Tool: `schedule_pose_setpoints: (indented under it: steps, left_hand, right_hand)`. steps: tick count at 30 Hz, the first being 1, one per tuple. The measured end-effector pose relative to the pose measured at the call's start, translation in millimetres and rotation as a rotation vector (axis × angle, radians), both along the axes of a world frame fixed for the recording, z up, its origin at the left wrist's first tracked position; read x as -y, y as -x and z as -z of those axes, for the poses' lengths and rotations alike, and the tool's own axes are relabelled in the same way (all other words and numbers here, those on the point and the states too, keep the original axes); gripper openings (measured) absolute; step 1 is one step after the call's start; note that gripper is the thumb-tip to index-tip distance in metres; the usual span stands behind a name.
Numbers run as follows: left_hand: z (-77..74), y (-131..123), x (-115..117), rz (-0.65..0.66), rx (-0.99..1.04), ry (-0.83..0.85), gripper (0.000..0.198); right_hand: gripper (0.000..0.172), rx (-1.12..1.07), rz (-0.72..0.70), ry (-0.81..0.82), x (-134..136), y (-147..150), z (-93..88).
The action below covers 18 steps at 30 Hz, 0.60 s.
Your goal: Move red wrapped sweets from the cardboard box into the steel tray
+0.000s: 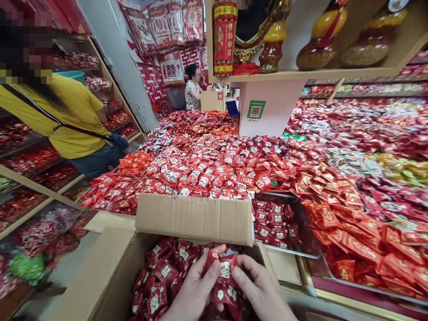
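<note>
Over an open cardboard box [197,217], my left hand [200,276] and my right hand [252,281] pinch dark red wrapped candies [225,269] with pale printed characters between thumbs and fingers. At least two packets seem to be in or just under my fingers; I cannot tell exactly how many. Similar dark red packets [157,290] fill the box below my hands. Just beyond its right flap, a clear tray [302,247] holds more packets of the same dark red kind.
A wide display heaped with red candy packets [200,169] spreads ahead. Orange-red packets [364,240] fill a tray at right. Overhead is a wooden shelf [301,73] with gourd-shaped jars [321,40]. A person in a yellow shirt [73,120] stands at left; another person [193,91] is at the back.
</note>
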<state>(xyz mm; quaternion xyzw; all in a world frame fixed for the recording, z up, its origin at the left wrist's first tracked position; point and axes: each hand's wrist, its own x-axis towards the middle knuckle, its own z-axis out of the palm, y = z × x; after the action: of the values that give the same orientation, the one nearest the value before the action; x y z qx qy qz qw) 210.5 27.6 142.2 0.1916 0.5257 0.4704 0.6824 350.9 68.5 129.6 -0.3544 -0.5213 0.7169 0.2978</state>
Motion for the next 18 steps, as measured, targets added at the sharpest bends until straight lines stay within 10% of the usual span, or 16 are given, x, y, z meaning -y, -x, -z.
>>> schedule_pose_setpoints:
  steps: [13, 18]
  left_hand:
    - [-5.3, -12.4, -4.2, 0.063, -0.325, -0.054, 0.065]
    - [6.1, -10.9, -4.5, -0.033, -0.13, 0.048, 0.062]
  right_hand:
    - [0.019, -0.336, 0.376, 0.262, 1.5, -7.2, 20.5]
    - [0.003, -0.042, 0.475, -0.333, 4.0, -15.9, 29.4]
